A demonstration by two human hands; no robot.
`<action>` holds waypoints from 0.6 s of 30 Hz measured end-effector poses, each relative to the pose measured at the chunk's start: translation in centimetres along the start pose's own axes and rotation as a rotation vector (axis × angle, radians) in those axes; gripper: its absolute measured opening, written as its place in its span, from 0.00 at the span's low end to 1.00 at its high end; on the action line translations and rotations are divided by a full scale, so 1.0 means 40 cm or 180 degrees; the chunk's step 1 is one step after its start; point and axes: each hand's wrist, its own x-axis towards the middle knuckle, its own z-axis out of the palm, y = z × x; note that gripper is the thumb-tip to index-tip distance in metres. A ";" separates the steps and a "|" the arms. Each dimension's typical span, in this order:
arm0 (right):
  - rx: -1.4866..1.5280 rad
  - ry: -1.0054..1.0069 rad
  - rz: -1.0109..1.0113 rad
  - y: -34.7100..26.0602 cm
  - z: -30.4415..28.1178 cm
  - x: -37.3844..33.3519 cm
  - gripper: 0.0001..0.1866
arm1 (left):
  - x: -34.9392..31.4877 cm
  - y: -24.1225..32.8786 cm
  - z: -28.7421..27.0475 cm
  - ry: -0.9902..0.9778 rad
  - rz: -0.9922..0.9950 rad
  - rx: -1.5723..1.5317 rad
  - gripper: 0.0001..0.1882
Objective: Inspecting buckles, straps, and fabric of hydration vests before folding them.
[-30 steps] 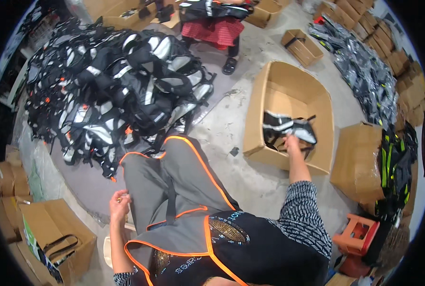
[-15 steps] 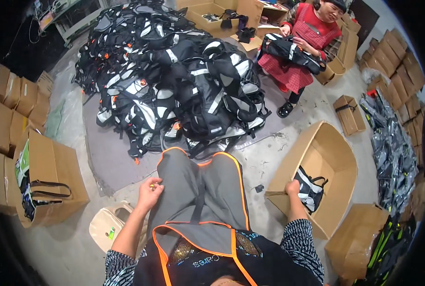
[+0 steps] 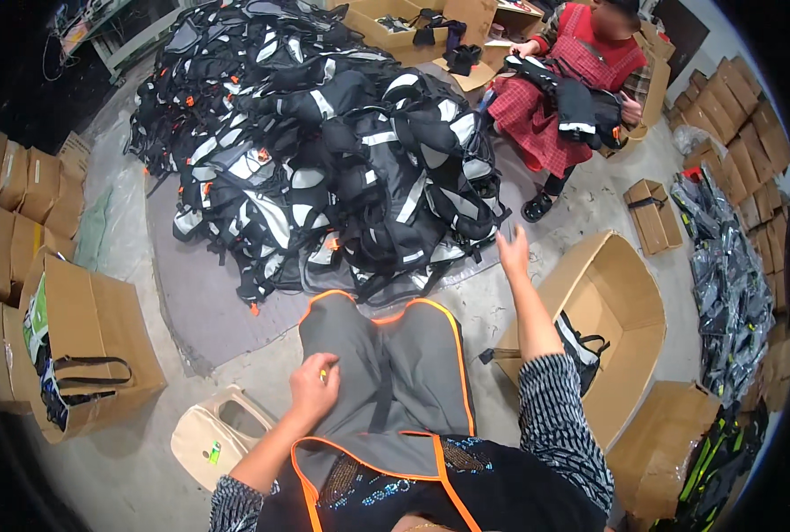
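Note:
Closed over the grey apron (image 3: 381, 355) with orange edging, my left hand (image 3: 313, 387) grips a small yellow object (image 3: 323, 375), too small to name. My right hand (image 3: 514, 253) reaches forward with its fingers apart and holds nothing. It is nearest to the right front edge of a large heap of black, white and grey backpacks (image 3: 395, 191) with orange bits. Whether the fingertips touch a backpack, I cannot tell. Beside my right forearm, an open cardboard box (image 3: 630, 310) holds one black-and-white bag (image 3: 579, 350).
A person in a red apron (image 3: 581, 71) sits at the back right handling a black bag (image 3: 568, 97). A beige plastic stool (image 3: 204, 439) stands at my left, by a filled cardboard box (image 3: 116, 337). Plastic-wrapped goods (image 3: 727, 275) and stacked cartons (image 3: 740, 106) line the right side.
My right hand has let go of the cardboard box's edge and moved forward to the heap. My left hand has shifted right over my lap. The other person has turned the black bag.

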 end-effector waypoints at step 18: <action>-0.0101 -0.0460 -0.1157 -0.449 0.211 -0.095 0.07 | 0.014 -0.022 -0.015 0.0406 0.0383 -0.0274 0.08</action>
